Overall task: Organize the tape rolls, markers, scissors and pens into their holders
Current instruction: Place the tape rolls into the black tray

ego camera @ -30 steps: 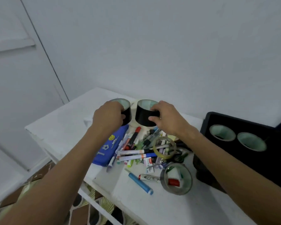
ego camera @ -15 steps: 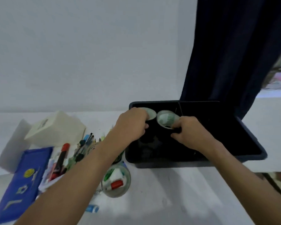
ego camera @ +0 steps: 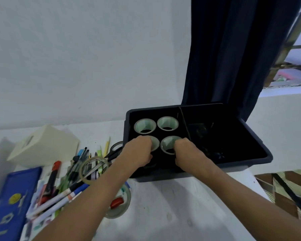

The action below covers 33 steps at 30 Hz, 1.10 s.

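White desk (ego camera: pixel 163 206) carries black bin (ego camera: pixel 247 129); its left compartment holds four black tape rolls, cores up, packed two-by-two to save room. Left hand (ego camera: pixel 137 152) and right hand (ego camera: pixel 186 153), each grip clamped on a front roll (ego camera: pixel 169 145), seating both; markers (ego camera: pixel 56 200) and scissors (ego camera: pixel 115 150) lie loose, left of bin.

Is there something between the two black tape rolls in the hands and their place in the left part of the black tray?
Nothing visible. The left hand and right hand already hold both rolls inside the tray, in front of two others.

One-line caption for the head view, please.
Both hands, left and right, set two black tape rolls into the black bin.
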{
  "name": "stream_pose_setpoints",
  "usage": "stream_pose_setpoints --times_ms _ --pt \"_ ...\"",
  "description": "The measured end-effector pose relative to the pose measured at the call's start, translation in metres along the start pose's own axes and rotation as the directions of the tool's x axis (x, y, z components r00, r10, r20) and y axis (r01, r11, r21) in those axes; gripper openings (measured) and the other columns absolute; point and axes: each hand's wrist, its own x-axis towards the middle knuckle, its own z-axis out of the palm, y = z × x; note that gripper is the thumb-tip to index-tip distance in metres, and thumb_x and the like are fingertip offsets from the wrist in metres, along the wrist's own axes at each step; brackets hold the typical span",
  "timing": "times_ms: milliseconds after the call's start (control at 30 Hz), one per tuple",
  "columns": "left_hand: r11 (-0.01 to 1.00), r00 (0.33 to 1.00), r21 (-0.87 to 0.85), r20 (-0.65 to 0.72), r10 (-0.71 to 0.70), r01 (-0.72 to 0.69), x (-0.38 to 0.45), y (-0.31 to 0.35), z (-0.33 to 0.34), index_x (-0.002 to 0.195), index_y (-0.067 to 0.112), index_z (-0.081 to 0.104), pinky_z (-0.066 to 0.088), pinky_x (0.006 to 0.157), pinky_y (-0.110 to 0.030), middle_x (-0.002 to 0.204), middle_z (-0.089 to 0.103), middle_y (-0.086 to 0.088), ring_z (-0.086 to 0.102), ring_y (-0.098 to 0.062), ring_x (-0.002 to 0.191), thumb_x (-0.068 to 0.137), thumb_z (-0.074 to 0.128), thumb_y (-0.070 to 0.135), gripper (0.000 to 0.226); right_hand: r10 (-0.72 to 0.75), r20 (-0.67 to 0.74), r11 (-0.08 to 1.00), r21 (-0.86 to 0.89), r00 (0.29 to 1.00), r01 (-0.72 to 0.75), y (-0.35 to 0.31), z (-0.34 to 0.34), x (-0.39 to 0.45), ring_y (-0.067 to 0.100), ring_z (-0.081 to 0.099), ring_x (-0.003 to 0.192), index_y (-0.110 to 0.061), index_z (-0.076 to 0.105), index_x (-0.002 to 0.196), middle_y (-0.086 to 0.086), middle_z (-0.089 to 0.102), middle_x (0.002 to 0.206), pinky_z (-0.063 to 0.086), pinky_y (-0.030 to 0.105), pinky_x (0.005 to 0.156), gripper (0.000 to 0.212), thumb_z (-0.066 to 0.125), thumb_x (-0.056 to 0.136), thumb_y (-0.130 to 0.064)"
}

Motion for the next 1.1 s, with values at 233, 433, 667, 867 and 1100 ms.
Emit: stream_pose_setpoints --times_ms 233,433,667,867,1100 --pt "0.998 1.0 0.061 0.012 0.009 -0.009 -0.001 0.002 0.004 0.069 0.009 0.055 0.04 0.059 -0.032 0.073 0.047 -0.002 0.055 -0.026 0.07 0.081 0.059 0.008 0.013 -0.001 0.113 0.997 -0.081 0.994 0.011 -0.007 0.004 0.011 0.023 0.058 0.082 -0.003 0.061 0.106 0.011 0.06 0.102 0.048 0.027 0.069 0.021 0.052 0.088 0.001" --pt "0.994 1.0 0.11 0.027 -0.007 0.004 -0.003 0.008 0.0 0.094 0.007 0.065 0.042 0.068 -0.033 0.103 0.062 -0.01 0.063 -0.03 0.095 0.086 0.054 0.003 0.014 -0.045 0.023 0.998 -0.034 0.999 0.046 -0.003 0.01 0.018 0.019 0.05 0.068 -0.006 0.055 0.08 0.006 0.046 0.078 0.041 0.025 0.059 0.009 0.05 0.087 -0.001" --pt "0.998 0.999 0.059 0.049 -0.017 0.015 -0.003 0.001 0.002 0.091 0.007 0.06 0.042 0.067 -0.031 0.103 0.06 -0.011 0.061 -0.029 0.087 0.083 0.059 0.002 0.009 -0.016 0.138 0.999 -0.04 0.99 0.021 0.002 0.013 0.029 0.012 0.042 0.055 -0.015 0.038 0.062 0.001 0.043 0.068 0.033 0.021 0.046 0.034 0.061 0.087 -0.014" --pt "0.997 1.0 -0.067 -0.021 0.023 -0.024 -0.001 -0.016 0.004 0.103 0.008 0.067 0.051 0.064 -0.031 0.1 0.065 -0.009 0.063 -0.024 0.079 0.08 0.068 0.012 0.023 -0.018 0.142 0.999 -0.027 0.99 0.022 0.0 0.01 0.031 0.019 0.051 0.066 -0.011 0.043 0.066 0.005 0.049 0.076 0.039 0.023 0.052 0.028 0.057 0.09 -0.015" --pt "0.976 0.969 -0.214 -0.228 -0.096 0.047 -0.027 -0.071 -0.029 0.103 0.017 0.07 0.043 0.076 -0.022 0.098 0.068 0.0 0.058 -0.016 0.081 0.085 0.066 0.022 0.019 -0.307 -0.236 0.923 0.163 0.922 0.349 -0.045 0.0 0.017 0.019 0.057 0.081 -0.004 0.064 0.097 0.006 0.058 0.098 0.052 0.033 0.072 0.02 0.062 0.086 -0.02"
